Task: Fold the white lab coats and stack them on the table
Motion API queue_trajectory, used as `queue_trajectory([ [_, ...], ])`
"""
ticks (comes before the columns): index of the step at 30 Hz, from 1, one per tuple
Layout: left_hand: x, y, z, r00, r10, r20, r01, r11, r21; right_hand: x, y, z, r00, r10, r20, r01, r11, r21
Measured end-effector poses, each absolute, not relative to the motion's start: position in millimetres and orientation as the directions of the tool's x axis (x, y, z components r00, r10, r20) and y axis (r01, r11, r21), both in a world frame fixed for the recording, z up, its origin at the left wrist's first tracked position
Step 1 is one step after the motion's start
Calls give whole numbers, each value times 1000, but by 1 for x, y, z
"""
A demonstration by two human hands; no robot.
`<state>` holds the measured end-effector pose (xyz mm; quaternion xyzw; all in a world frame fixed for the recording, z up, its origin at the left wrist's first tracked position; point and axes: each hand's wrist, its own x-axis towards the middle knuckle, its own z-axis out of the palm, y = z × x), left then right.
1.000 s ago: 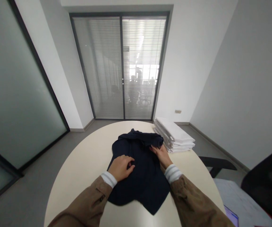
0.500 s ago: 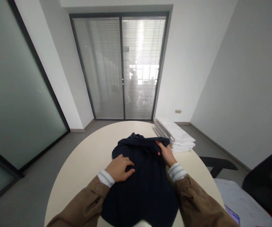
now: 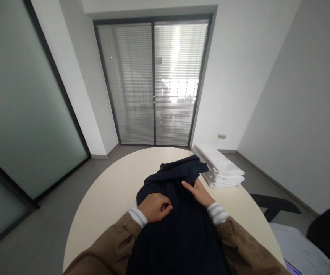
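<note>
A dark navy garment (image 3: 179,233) lies spread on the round table toward me, its far end bunched and folded over. My right hand (image 3: 199,193) grips its right side near that fold, thumb on top and the other fingers hidden under the cloth. A loose flap (image 3: 192,165) of the garment sticks up past that hand, toward the white stack. Resting on the garment's left side is my left hand (image 3: 156,207), with thumb and curled fingers meeting. Whether cloth is pinched between them cannot be seen.
A stack of folded white sheets (image 3: 222,168) sits at the table's right edge. The round cream table (image 3: 96,206) has a chair with a black armrest (image 3: 276,202) to its right. Pale cloth (image 3: 299,244) covers the seat, with a purple-lit device (image 3: 292,267) beside the table.
The garment's far right end has risen into a loose flap pointing up and right. My right thumb has shifted along the fold. My left fingers have curled closed from a more spread pose.
</note>
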<state>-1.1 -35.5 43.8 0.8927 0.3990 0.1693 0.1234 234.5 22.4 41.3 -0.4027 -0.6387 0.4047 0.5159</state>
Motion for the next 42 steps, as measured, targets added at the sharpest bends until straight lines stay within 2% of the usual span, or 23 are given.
queue_trajectory([
  [3, -5, -32, 40, 476, 822, 313, 747, -565, 351, 232, 26, 28, -53, 949, 310, 222, 314, -923],
  [7, -13, -23, 28, 240, 843, 481, 849, -423, 318, 241, 37, 20, 27, 964, 263, 290, 244, -925],
  [10, -19, -18, 20, 160, 856, 491, 860, -365, 356, 249, 46, 17, 28, 977, 213, 288, 197, -937],
  [14, -21, -16, 18, 178, 889, 423, 819, -372, 436, 252, 50, 13, 55, 987, 153, 118, 146, -982],
  [17, -21, -15, 19, 167, 885, 434, 810, -374, 451, 247, 47, 16, 44, 995, 86, -89, 90, -992],
  [19, -21, -13, 17, 150, 882, 446, 807, -370, 460, 244, 43, 24, 28, 997, 74, -169, 78, -983],
  [25, -24, -4, 6, 78, 869, 488, 769, -364, 525, 241, 26, 47, -96, 980, 173, -208, 150, -967],
  [29, -31, 2, 4, 62, 887, 457, 700, -365, 614, 241, 23, 45, -168, 952, 254, -266, 204, -942],
  [31, -36, 5, 3, 74, 889, 453, 694, -372, 617, 241, 25, 40, -184, 938, 295, -267, 241, -933],
  [33, -40, 7, 1, 87, 881, 464, 709, -382, 592, 243, 28, 35, -186, 929, 319, -203, 282, -938],
  [38, -50, 12, -2, -30, 899, 436, 787, -248, 565, 250, 35, 26, -113, 904, 413, 170, 427, -888],
  [42, -56, 14, 0, -120, 907, 404, 816, -141, 560, 257, 43, 14, -26, 928, 373, 312, 362, -879],
])
